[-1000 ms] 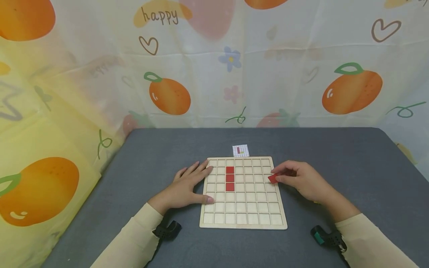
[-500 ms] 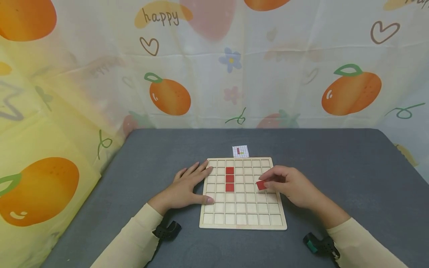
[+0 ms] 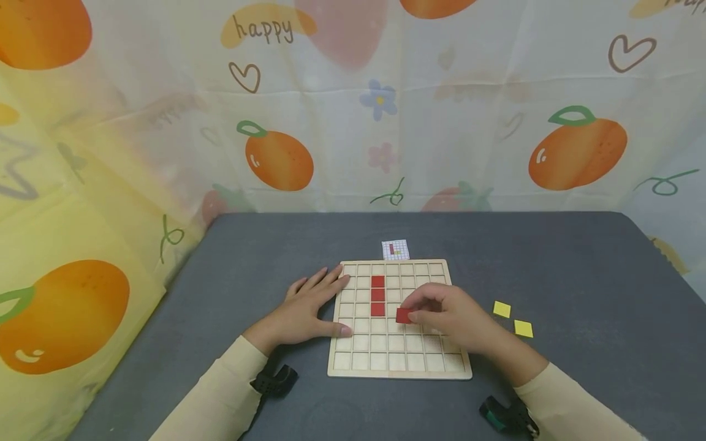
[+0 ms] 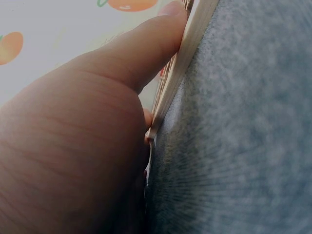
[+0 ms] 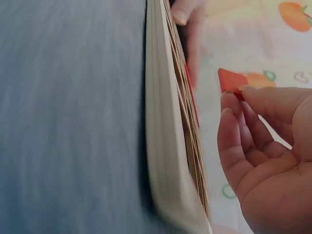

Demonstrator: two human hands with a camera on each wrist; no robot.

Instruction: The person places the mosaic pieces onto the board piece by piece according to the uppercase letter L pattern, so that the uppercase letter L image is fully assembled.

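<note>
A wooden grid board [image 3: 399, 375] lies on the table, with three red tiles [image 3: 377, 294] set in one column left of its middle. Between thumb and fingers my right hand [image 3: 455, 315] pinches another red tile [image 3: 403, 315], held over the board to the right of the column's lowest tile. In the right wrist view this pinched red tile [image 5: 231, 80] stands out beyond the fingertips, above the board. My left hand [image 3: 300, 309] rests along the board's left edge, fingers spread straight, thumb [image 4: 146, 48] on the rim in the left wrist view.
Two yellow tiles [image 3: 501, 309] lie on the dark grey table [image 3: 265, 245], right of the board. Behind the board's far edge is a small card [image 3: 395, 249] printed with a coloured grid pattern. A fruit-patterned curtain [image 3: 342, 122] hangs behind the table.
My right hand has carried the red tile leftward from the board's right edge toward the red column. The yellow tiles have come into view behind it. My left hand has stayed still.
</note>
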